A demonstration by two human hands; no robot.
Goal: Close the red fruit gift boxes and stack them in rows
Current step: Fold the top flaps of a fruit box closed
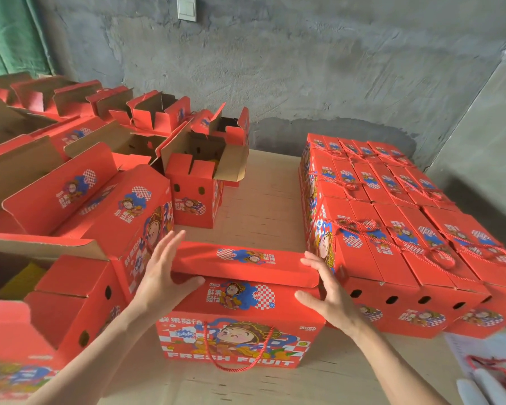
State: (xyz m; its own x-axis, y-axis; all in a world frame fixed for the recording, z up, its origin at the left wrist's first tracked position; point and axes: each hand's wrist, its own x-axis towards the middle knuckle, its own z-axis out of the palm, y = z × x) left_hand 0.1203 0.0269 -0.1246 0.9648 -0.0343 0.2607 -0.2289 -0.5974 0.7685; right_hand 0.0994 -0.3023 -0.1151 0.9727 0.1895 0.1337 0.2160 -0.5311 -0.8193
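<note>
Two hands [161, 276], one box [240, 343].

**user1:** what's that gift box [240, 323] at the table's near edge made of, anyone?

**user2:** printed cardboard, red outside, smooth with a faint sheen. the open boxes [184, 173] along the left edge show the inside: raw brown corrugated card, totally matt.

**user1:** and the handle?

**user2:** cord handle [240, 370] is twisted red rope, kinda fibrous. table [260, 200] looks like pale bare plywood, matt, grain visible. wall [304, 68] behind is rough grey cement, blotchy. closed stack [392, 229] at the right edge is the same faintly shiny card.
</note>
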